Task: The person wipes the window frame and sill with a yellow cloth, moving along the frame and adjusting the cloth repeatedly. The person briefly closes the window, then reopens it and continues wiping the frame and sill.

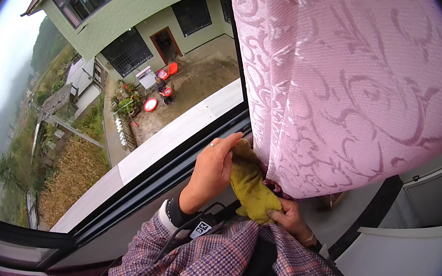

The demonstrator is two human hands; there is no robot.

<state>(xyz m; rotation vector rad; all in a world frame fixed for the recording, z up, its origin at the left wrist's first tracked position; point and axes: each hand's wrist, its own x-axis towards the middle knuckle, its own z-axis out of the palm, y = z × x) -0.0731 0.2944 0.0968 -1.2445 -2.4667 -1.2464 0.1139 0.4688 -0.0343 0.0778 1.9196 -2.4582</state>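
A yellow-green cloth (254, 189) is stretched between my two hands beside the window frame. My left hand (210, 169) is closed on its upper end, next to the black window track (174, 161); part of that grip is hidden behind the fingers. Lower down, my right hand (292, 221) pinches the other end between thumb and fingers, close to my checked jacket (206, 257). Just beyond the cloth hangs a pink patterned curtain (342, 92), its lower edge near both hands.
Left of the track runs a pale outer sill (144, 153). Far below lies a yard with a person (161, 86), red basins (150, 104) and a green building (136, 23). A white surface (398, 264) stands at my right.
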